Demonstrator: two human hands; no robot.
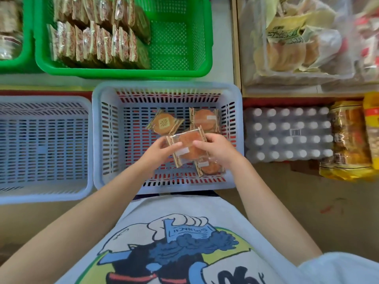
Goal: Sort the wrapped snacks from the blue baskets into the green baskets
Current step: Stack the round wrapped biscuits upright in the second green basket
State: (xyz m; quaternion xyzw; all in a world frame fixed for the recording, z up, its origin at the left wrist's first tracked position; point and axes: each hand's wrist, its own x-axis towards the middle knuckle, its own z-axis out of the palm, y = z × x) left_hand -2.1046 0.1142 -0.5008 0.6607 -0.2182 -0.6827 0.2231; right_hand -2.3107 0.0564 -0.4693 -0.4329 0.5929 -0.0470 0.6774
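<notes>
A wrapped round orange snack (189, 146) hangs above the middle blue basket (102, 140), pinched by both hands. My left hand (162, 149) holds its left edge and my right hand (215, 147) holds its right edge. Three more wrapped snacks lie in that basket: one at the back left (164, 123), one at the back right (204, 119) and one at the front under my right hand (211, 168). A green basket (184, 37) behind it holds two rows of upright wrapped snacks (96, 42) in its left half.
A second blue basket (43, 146) stands to the left. Another green basket (14, 62) shows at the far left. On the right are a shrink-wrapped pack of bottles (287, 134), yellow packets (348, 140) and a box of bagged crackers (297, 44).
</notes>
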